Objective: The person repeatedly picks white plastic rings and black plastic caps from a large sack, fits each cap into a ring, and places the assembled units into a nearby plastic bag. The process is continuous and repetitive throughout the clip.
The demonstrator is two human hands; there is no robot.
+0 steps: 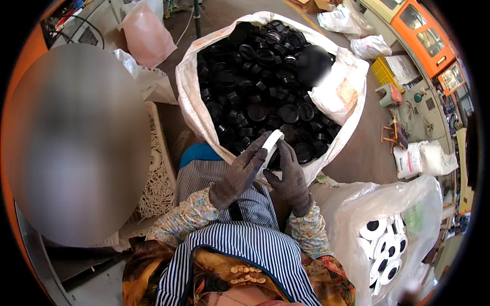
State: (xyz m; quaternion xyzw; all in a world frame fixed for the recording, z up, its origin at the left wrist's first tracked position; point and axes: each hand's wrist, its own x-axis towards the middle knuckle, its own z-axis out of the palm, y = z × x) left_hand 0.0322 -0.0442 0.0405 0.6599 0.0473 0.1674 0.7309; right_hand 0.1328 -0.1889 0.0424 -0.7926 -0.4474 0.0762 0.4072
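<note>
Both my hands wear grey gloves and meet over the near edge of a large white woven sack. My left hand grips the left side of a white plastic disc, which is tilted almost edge-on. My right hand closes on the disc's other side, fingertips near its upper rim. A bit of black shows between the disc and my right hand; whether it is a cap fitted to the disc I cannot tell. Heaped in the sack are many black ribbed plastic caps.
At right, a clear plastic bag contains white discs with black centres. A crate of thin white plastic pieces stands left, partly behind a large blur. Farther right are a small wooden stool, white sacks and an orange machine.
</note>
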